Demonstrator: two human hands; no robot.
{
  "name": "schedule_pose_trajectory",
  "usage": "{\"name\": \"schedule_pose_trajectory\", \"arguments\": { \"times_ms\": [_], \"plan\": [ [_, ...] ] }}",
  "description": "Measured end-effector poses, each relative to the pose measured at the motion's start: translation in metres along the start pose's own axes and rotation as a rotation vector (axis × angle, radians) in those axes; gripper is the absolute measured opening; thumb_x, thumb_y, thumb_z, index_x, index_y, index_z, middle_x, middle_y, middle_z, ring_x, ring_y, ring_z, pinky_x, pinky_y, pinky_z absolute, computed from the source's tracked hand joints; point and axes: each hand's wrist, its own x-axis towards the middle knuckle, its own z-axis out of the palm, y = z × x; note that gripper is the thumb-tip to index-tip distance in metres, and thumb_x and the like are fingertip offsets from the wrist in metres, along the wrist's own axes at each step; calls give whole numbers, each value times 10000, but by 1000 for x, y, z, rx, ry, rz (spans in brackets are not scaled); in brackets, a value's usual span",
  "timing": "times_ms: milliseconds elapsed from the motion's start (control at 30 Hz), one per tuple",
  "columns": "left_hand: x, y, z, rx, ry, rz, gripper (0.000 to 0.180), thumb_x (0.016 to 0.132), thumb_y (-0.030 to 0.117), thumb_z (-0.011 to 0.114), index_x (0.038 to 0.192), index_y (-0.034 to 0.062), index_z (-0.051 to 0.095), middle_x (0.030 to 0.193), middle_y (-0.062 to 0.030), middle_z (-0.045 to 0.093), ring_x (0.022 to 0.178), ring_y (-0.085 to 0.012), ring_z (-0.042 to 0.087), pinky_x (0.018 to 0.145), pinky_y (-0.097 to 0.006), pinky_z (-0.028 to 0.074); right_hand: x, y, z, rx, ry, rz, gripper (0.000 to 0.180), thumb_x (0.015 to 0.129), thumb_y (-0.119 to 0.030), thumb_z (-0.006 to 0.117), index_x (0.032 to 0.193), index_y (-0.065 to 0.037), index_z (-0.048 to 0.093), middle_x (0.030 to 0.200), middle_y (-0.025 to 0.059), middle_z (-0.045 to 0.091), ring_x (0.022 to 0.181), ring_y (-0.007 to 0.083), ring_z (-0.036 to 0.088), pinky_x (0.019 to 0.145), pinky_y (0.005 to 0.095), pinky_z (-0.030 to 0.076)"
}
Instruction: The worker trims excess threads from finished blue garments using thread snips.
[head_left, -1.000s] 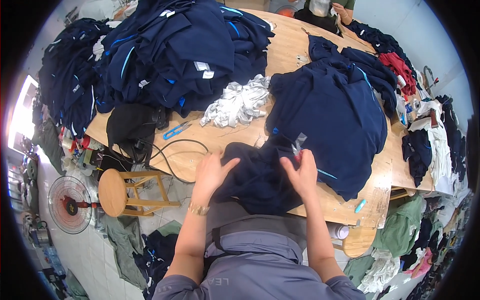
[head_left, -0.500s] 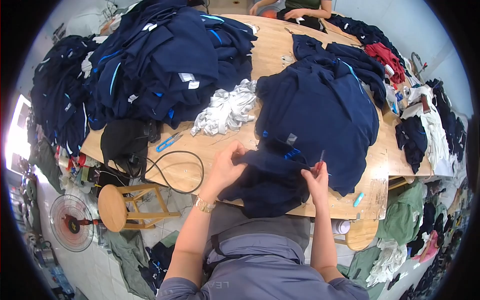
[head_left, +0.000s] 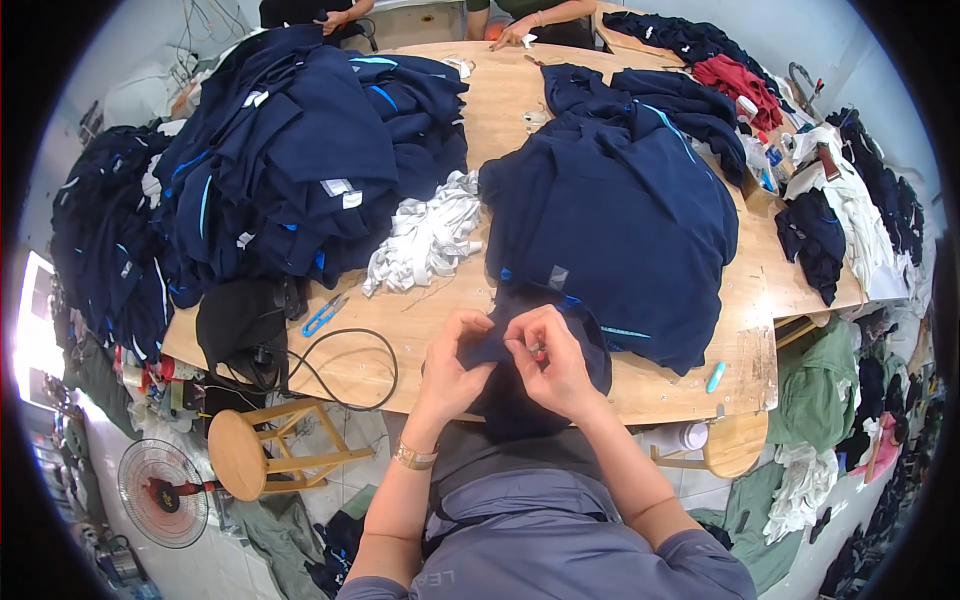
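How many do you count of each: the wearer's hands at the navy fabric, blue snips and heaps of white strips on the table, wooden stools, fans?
Left hand and right hand at the navy fabric: 2
Blue snips: 1
Heap of white strips: 1
Wooden stools: 2
Fan: 1
Total: 7

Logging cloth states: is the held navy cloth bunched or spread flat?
Bunched: navy cloth gathers between left hand and right hand, sagging below.
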Motion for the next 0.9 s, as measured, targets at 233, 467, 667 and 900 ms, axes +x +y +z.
{"name": "schedule_pose_trajectory", "arguments": {
  "times_ms": [233,467,667,900],
  "plan": [
    [2,18,-1,291,50,-107,99,732,36,643,802,3,581,716,-86,631,652,-144,572,644,-273,464,-1,-3,-1,504,513,198,236,872,65,497,807,-69,314,872,48,495,725,88,489,664,190,405],
    [6,20,1,33,-82,-261,156,777,127,699,831,0,626,698,3,620,611,-46,509,554,-227,426,-17,3,0,137,176,198,322,722,17,630,843,-57,341,922,96,541,769,128,477,692,242,407],
    [4,23,-4,-72,-156,-278,122,758,46,686,857,11,625,763,26,616,681,-37,534,609,-186,440,-15,10,-5,284,180,217,331,739,61,602,852,-68,319,980,117,534,845,129,489,780,265,416],
    [7,27,-2,4,-158,-265,147,736,44,708,839,3,611,751,23,607,665,-23,532,593,-174,445,-6,-5,-11,174,33,166,280,782,61,570,847,-77,336,912,56,586,767,105,497,674,245,413]
  ]
}}
